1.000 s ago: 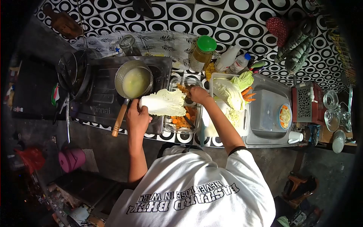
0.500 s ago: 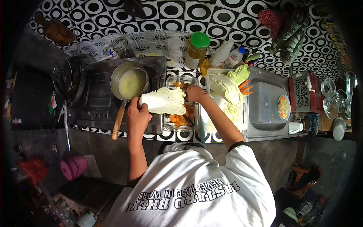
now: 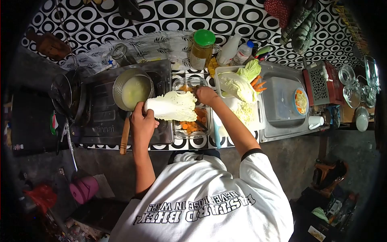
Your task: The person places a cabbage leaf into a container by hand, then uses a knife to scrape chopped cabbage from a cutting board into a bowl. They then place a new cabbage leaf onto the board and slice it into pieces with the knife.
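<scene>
A pale napa cabbage leaf [image 3: 171,107] lies across the view, its white stem end gripped between the thumb and fingers of my left hand [image 3: 144,122]. My right hand [image 3: 207,96] is closed beside the leaf's frilly end, over a clear container; whatever its fingers hold is hidden. Beneath the leaf sits a clear container [image 3: 192,137] with orange carrot pieces [image 3: 190,126] and orange paste-like filling. Just behind my left hand, a saucepan [image 3: 117,93] with pale yellow contents rests on the stove, its wooden handle [image 3: 125,135] pointing toward me.
Right of the containers stand a tray of cabbage [image 3: 238,86], carrots [image 3: 258,84] and a board with loose leaves [image 3: 245,113]. A green-lidded jar [image 3: 202,50] and bottles [image 3: 243,53] line the wall. Farther right, a bowl of shredded vegetables [image 3: 301,101] sits on an upturned tub [image 3: 279,105].
The whole view has shifted slightly. The left hand still grips the leaf's stem end, and the right hand stays near its frilly end with little visible movement.
</scene>
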Action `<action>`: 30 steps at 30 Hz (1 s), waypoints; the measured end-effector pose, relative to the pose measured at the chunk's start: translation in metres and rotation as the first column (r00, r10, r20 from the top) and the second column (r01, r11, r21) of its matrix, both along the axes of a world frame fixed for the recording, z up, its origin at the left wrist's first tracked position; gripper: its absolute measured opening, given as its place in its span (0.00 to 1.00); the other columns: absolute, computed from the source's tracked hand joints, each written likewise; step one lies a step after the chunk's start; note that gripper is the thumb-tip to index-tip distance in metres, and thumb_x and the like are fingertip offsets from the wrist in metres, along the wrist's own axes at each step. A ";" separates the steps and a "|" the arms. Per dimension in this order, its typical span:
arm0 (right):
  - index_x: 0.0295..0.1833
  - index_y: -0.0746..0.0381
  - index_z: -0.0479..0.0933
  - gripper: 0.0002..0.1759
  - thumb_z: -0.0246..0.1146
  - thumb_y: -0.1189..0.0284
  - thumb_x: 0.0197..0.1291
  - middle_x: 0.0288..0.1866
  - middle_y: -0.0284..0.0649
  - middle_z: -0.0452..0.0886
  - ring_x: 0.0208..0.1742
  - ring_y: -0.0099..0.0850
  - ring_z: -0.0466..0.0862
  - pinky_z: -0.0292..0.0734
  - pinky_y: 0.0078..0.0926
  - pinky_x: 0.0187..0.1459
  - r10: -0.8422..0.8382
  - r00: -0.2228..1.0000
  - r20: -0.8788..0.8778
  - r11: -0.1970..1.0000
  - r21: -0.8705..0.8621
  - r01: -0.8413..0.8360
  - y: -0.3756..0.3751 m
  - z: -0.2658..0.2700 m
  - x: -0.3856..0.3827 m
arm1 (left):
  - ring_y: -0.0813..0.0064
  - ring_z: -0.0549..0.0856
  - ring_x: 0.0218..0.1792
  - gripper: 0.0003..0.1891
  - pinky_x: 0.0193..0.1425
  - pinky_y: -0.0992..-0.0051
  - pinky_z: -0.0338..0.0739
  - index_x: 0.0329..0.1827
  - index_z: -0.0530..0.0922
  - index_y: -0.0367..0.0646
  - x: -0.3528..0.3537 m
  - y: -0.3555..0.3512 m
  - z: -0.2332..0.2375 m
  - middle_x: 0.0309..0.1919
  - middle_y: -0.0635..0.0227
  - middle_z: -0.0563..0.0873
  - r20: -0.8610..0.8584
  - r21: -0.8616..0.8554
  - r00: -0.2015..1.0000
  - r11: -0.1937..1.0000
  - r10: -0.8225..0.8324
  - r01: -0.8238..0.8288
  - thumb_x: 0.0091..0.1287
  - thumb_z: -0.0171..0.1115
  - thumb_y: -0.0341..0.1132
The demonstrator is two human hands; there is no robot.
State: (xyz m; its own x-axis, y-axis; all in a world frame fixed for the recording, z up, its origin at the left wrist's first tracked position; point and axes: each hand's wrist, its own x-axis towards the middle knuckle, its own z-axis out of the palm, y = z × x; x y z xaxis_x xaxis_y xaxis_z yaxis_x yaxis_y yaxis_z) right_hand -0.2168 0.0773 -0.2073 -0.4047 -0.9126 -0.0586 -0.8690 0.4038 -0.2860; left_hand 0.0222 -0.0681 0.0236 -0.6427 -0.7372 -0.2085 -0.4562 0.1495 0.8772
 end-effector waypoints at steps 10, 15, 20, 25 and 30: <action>0.52 0.72 0.76 0.23 0.59 0.63 0.59 0.51 0.60 0.80 0.53 0.53 0.80 0.75 0.43 0.55 -0.151 0.906 0.394 0.958 -0.167 0.233 0.027 0.067 0.032 | 0.74 0.84 0.18 0.11 0.21 0.75 0.78 0.47 0.76 0.31 -0.015 -0.005 -0.029 0.28 0.59 0.84 -0.047 -0.050 0.997 0.997 -0.054 0.051 0.65 0.52 0.26; 0.47 0.72 0.75 0.22 0.63 0.61 0.61 0.41 0.61 0.80 0.46 0.56 0.80 0.74 0.45 0.48 -0.206 0.923 0.325 0.967 -0.076 0.242 0.017 0.072 0.044 | 0.73 0.84 0.18 0.11 0.21 0.75 0.78 0.47 0.76 0.31 -0.020 -0.006 -0.033 0.28 0.58 0.84 -0.060 -0.062 0.996 0.996 -0.072 0.068 0.65 0.51 0.26; 0.48 0.73 0.74 0.22 0.64 0.64 0.60 0.44 0.62 0.80 0.48 0.56 0.80 0.74 0.44 0.50 -0.215 0.895 0.391 0.957 -0.099 0.273 0.015 0.064 0.043 | 0.72 0.85 0.18 0.11 0.21 0.74 0.79 0.47 0.76 0.32 -0.018 -0.009 -0.029 0.28 0.57 0.85 -0.065 -0.064 0.997 0.997 -0.041 0.037 0.66 0.50 0.26; 0.47 0.74 0.74 0.21 0.64 0.65 0.60 0.42 0.59 0.80 0.46 0.54 0.81 0.74 0.43 0.48 -0.204 0.878 0.432 0.932 -0.190 0.310 0.016 0.058 0.042 | 0.71 0.85 0.19 0.11 0.23 0.74 0.79 0.47 0.77 0.32 -0.017 -0.009 -0.020 0.28 0.56 0.85 -0.093 -0.091 0.995 0.996 -0.023 0.015 0.67 0.49 0.26; 0.48 0.73 0.74 0.20 0.64 0.68 0.57 0.43 0.58 0.81 0.47 0.52 0.81 0.74 0.42 0.50 -0.230 0.833 0.503 0.925 -0.154 0.348 0.017 0.071 0.041 | 0.70 0.85 0.20 0.11 0.25 0.73 0.80 0.47 0.77 0.31 -0.017 -0.014 -0.013 0.30 0.55 0.85 -0.113 -0.057 0.994 0.998 -0.003 -0.004 0.65 0.50 0.26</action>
